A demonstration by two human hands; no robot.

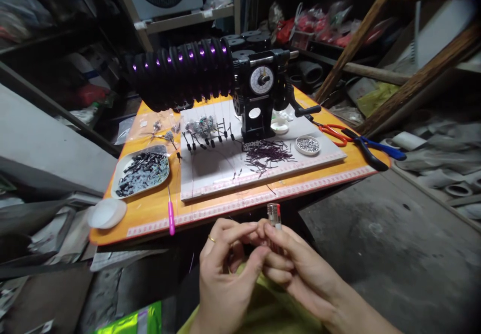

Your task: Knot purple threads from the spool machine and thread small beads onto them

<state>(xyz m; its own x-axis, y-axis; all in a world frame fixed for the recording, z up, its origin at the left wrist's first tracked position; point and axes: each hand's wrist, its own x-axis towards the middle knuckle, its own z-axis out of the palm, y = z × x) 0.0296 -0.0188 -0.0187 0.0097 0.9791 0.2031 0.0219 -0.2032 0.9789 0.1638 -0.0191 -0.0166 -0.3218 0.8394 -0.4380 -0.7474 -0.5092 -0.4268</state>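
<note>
My right hand (296,264) is closed round a lighter (274,216), its metal top and red button pointing up. Close against it, my left hand (229,269), with a ring on one finger, is curled with its fingertips pressed together. Whatever those fingertips pinch is hidden or too fine to see. Both hands are in front of the table's near edge, above my lap. Beyond them, a pile of short dark purple pieces (268,154) lies on a white board (218,173). Fine threads with small black pieces (212,143) hang from a row of spools (184,68).
A black hand-cranked machine (259,93) with a dial stands on the board. Around it are a dish of metal beads (308,145), a tray of small black and grey parts (165,171), a pink-handled tool (171,216), a white lid (107,213) and pliers (366,148). A wooden ladder (361,38) leans at right.
</note>
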